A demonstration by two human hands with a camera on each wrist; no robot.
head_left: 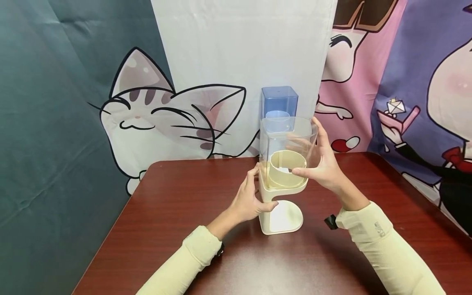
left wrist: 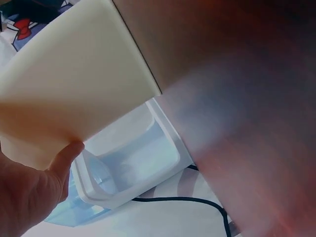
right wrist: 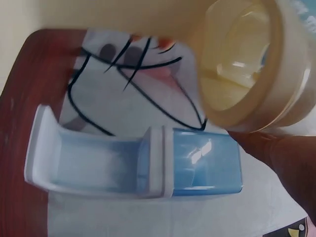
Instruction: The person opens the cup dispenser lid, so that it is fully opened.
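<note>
Two hands: I'm steadying the cream dispenser, left hand gripping its stand, right hand clasping the clear hopper; next, I judge, lifting squarely.

Left hand curled low; right hand higher (fingers spread upright).

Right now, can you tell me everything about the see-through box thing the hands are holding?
The dispenser stands upright on the dark red table. It looks like plastic: a clear square tank with an open top, a cream round funnel inside, and a cream stand with a flat foot. The left hand holds the stand's column; the right hand holds the tank's side. A blue dispenser stands just behind it.
</note>
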